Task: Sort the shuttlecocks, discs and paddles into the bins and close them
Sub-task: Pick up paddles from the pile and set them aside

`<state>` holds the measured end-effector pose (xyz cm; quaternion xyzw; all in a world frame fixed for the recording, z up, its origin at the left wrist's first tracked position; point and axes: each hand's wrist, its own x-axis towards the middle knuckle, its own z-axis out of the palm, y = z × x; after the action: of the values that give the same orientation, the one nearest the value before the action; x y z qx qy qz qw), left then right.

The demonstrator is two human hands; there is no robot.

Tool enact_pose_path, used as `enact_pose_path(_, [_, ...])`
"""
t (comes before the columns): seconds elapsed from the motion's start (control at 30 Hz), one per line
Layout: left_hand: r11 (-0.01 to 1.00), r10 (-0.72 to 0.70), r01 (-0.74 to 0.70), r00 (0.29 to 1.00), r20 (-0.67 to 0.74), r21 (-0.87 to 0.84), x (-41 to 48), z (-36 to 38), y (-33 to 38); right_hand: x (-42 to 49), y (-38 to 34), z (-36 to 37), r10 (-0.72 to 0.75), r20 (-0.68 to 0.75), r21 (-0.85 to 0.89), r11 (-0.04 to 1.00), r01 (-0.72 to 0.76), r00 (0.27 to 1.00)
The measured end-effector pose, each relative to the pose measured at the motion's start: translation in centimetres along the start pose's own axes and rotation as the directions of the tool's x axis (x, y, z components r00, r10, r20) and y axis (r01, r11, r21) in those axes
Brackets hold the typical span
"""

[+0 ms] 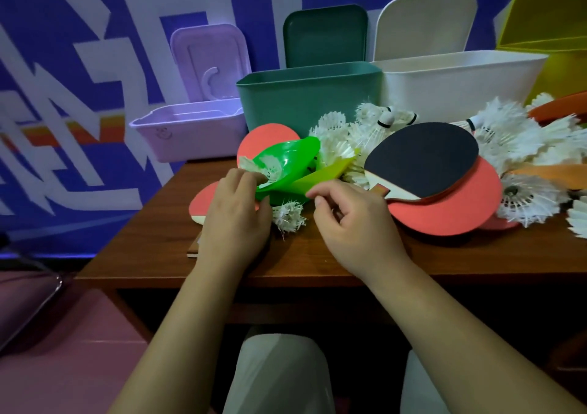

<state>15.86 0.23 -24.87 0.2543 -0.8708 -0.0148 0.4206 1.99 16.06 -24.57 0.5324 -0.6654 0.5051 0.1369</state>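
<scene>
Head: green disc (297, 154) glossy, bowl-shaped; yellow-green disc (320, 176) folded.

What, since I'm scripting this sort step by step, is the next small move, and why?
Probably lift the green disc toward the teal bin: the left hand grips its near rim, a shuttlecock lies inside it, and the right hand pinches the yellow-green disc.

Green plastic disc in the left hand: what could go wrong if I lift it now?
A white feather shuttlecock lies loose in the bright green plastic disc that the left hand grips by its rim; tilting may spill it.
The right hand pinches the lime-green flat disc tucked partly beneath, so pulling could drag both.
</scene>
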Motion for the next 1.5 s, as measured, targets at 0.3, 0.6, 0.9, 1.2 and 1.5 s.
enact_pose_path(0.3, [0.838, -0.445, 0.445, 0.892, -0.076, 0.317, -2.8, -1.2, -0.3, -0.5, -0.2, 0.4, -0.056, 0.17, -0.036, 0.997, 0.063, 0.984])
enact_pose_path(0.6, [0.795, -0.579, 0.567, 0.815, -0.007, 0.218, -4.5, -2.5, -1.5, -0.4, -0.1, 0.6, 0.05, 0.267, -0.035, 0.998, -0.043, 0.962])
enact_pose_path(0.9, [0.794, -0.591, 0.597, 0.802, -0.086, 0.118, -5.2, -2.4, -0.6, -0.3, -1.2, 0.7, 0.023, 0.194, -0.01, 1.0, -0.022, 0.981])
enact_pose_path(1.2, [0.833, -0.552, 0.552, 0.82, -0.148, -0.048, -5.9, -2.3, -1.3, 8.2, -4.7, 1.3, 0.172, 0.277, -0.574, 0.819, 0.019, 0.945])
enact_pose_path(1.5, [0.88, -0.475, 0.46, 0.858, -0.193, -0.12, -6.3, -2.6, -2.1, 10.7, -4.0, 2.1, 0.516, 0.454, -0.772, 0.635, 0.03, 0.726])
